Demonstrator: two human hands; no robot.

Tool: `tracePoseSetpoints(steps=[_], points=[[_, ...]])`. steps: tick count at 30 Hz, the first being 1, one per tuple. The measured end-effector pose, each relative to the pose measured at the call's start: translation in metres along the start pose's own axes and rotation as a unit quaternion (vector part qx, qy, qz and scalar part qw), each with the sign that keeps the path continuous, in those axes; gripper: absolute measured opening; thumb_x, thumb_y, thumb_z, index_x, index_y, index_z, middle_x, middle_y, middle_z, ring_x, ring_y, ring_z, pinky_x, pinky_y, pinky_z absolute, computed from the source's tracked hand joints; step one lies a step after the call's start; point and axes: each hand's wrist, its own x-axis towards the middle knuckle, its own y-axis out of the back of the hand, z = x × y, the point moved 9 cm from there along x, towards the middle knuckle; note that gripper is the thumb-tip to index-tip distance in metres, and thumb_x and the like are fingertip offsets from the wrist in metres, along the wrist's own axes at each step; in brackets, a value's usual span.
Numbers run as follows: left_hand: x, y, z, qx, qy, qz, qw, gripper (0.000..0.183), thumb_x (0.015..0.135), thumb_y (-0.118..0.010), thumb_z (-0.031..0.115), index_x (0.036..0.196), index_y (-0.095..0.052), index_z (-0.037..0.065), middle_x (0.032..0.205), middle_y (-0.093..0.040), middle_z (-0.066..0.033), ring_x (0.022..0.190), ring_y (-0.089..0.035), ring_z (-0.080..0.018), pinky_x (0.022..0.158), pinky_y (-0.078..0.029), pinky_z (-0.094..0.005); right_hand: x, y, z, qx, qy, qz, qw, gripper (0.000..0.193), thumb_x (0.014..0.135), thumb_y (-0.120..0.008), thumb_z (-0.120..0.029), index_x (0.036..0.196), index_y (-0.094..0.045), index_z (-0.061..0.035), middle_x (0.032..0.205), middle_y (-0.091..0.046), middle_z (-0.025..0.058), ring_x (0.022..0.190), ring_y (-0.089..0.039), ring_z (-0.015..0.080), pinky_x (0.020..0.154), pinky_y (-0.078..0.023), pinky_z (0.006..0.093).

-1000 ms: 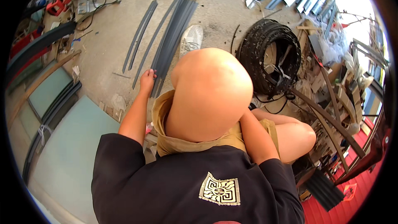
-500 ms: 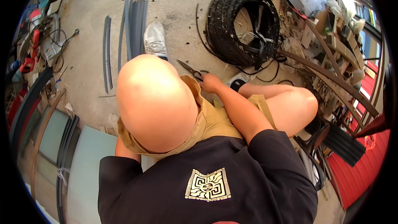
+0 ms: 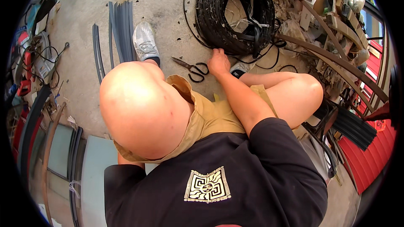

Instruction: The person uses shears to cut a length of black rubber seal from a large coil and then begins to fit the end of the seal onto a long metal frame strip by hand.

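My right hand reaches to the lower edge of a big coil of black rubber-like strip. Its fingers are bent together at the loose black strip that curves round the coil's left side; the fingertips partly hide the contact. Scissors with black looped handles and dark, worn blades lie on the concrete just left of that hand. My left hand is out of sight behind my raised left knee, with only a bit of forearm showing. Dark grey strips lie side by side left of my left shoe.
Wood offcuts, curved brown strips and plastic scrap are piled on the right. Red and grey power tools with cords stand at the left. Glass panes and long black strips lie at lower left. Small black scraps dot the floor.
My right hand has let go of the scissors, which now lie on the floor, and has moved up and right to the coil's edge. The view has shifted somewhat.
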Motion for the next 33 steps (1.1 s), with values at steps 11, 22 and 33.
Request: tracePoseSetpoints(steps=[11, 22, 33], points=[[-0.015, 0.004, 0.012, 0.006, 0.002, 0.004, 1.000, 0.027, 0.112, -0.055, 0.025, 0.126, -0.064, 0.003, 0.086, -0.060, 0.0004, 0.066, -0.049, -0.0086, 0.060, -0.042, -0.0247, 0.001, -0.030, 0.052, -0.047, -0.132, -0.143, 0.980, 0.055, 0.092, -0.067, -0.015, 0.145, -0.055, -0.0028, 0.154, -0.046, 0.0212, 0.138, -0.053, 0.0390, 0.108, -0.052, 0.0478], [-0.009, -0.013, 0.017, 0.013, 0.004, -0.011, 1.000, 0.026, 0.113, -0.054, 0.024, 0.127, -0.062, 0.003, 0.087, -0.060, 0.0000, 0.068, -0.050, -0.0092, 0.062, -0.043, -0.0249, 0.001, -0.046, 0.035, -0.263, 0.066, -0.249, 0.930, 0.041, 0.090, -0.062, -0.021, 0.126, -0.076, -0.0055, 0.138, -0.069, 0.0183, 0.130, -0.062, 0.0380, 0.105, -0.052, 0.0499], [0.001, -0.053, 0.072, -0.007, -0.074, -0.033, 0.997, 0.025, 0.113, -0.054, 0.022, 0.127, -0.061, 0.003, 0.088, -0.059, -0.0003, 0.069, -0.050, -0.0098, 0.063, -0.043, -0.0252, -0.042, 0.179, -0.085, -0.013, 0.208, -0.100, 0.973, 0.034, 0.097, -0.065, -0.033, 0.114, -0.079, -0.0073, 0.113, -0.077, 0.0180, 0.108, -0.072, 0.0377, 0.096, -0.057, 0.0457]])
